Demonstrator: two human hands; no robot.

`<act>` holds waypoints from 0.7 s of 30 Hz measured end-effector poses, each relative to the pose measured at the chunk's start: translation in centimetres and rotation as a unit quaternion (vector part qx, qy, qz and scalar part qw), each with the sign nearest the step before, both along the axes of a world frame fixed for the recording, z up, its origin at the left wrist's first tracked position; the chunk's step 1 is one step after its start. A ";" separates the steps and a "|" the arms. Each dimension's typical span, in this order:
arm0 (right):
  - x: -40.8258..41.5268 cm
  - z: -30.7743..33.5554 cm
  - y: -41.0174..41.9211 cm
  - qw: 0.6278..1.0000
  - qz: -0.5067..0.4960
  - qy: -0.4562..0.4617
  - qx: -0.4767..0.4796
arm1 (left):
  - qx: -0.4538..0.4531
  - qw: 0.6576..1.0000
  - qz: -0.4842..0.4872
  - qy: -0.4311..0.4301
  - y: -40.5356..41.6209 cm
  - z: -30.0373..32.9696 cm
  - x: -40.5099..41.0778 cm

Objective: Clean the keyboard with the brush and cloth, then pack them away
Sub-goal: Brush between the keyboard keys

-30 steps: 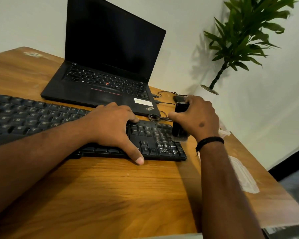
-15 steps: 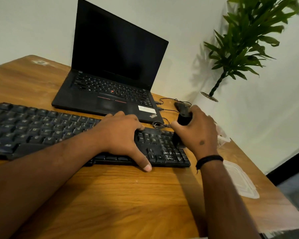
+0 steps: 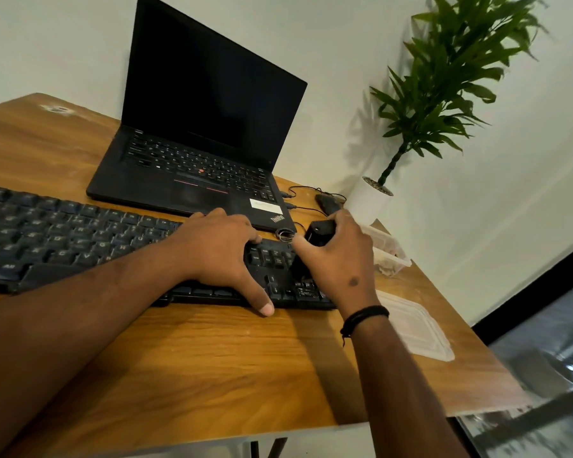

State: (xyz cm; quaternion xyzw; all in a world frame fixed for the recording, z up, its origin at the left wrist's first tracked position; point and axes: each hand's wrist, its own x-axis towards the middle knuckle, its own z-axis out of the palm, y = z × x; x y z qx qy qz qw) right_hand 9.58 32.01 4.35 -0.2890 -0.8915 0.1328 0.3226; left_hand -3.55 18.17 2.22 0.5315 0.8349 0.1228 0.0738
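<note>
Wooden desk (image 3: 212, 375): my left hand (image 3: 219, 249) lies flat, steadying the keyboard (image 3: 63, 239); right hand (image 3: 341, 262) grips the brush (image 3: 315, 239) at its right end. I'd sweep lightly between keys.

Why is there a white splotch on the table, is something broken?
Nothing looks broken. The wooden table has a pale worn patch at its far left corner, like scuffed finish. Everything else sits normally.

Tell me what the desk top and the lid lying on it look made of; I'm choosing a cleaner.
Desk top: looks like wood or wood-look laminate, warm brown grain lines, soft sheen. Lid: seemingly thin translucent plastic, cloudy, with moulded raised edges.
</note>
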 end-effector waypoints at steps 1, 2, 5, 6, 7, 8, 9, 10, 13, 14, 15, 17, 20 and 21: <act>0.0 0.1 -0.2 1.000 0.020 0.000 -0.018 | 0.001 1.000 0.000 0.001 0.0 0.0 0.0; 0.1 0.3 -0.1 0.999 0.030 -0.003 -0.035 | 0.002 1.000 0.000 0.000 0.0 0.0 -0.1; 1.1 0.9 1.6 0.998 -0.032 -0.036 -0.030 | 0.005 1.000 -0.001 -0.004 0.0 -0.1 -0.2; 1.4 1.0 2.2 0.996 -0.074 -0.045 -0.006 | 0.005 1.000 -0.001 -0.005 0.0 -0.1 -0.2; 1.5 1.0 2.4 0.993 -0.109 -0.051 0.016 | 0.005 1.000 -0.001 -0.004 0.0 -0.1 -0.1; 1.4 1.1 2.3 0.991 -0.120 -0.054 0.033 | 0.006 1.000 -0.001 -0.003 0.0 -0.1 -0.1; 1.1 1.0 1.8 0.992 -0.106 -0.061 0.038 | 0.006 1.000 -0.001 -0.001 0.0 -0.2 -0.1; 0.8 1.0 1.1 0.995 -0.068 -0.071 0.034 | 0.007 1.000 0.000 0.000 0.0 -0.1 -0.1; 0.4 1.2 -1.3 0.995 0.046 -0.086 0.007 | 0.006 1.000 0.000 0.004 0.0 -0.1 -0.1; 0.5 1.3 -1.2 0.995 0.056 -0.080 -0.003 | 0.005 1.000 0.001 0.005 0.0 -0.1 -0.1; 0.8 1.4 -0.7 0.996 0.045 -0.074 -0.010 | 0.005 1.000 0.000 0.004 0.0 -0.1 -0.1; 1.5 1.6 1.0 0.997 -0.025 -0.079 -0.006 | 0.006 1.000 -0.001 0.001 -0.1 -0.1 -0.1; 2.6 1.4 2.2 0.991 -0.108 -0.069 0.032 | 0.007 1.000 -0.003 0.001 0.0 -0.1 -0.1; 2.6 1.2 1.9 0.992 -0.094 -0.066 0.043 | 0.008 1.000 -0.002 -0.001 0.0 -0.1 -0.1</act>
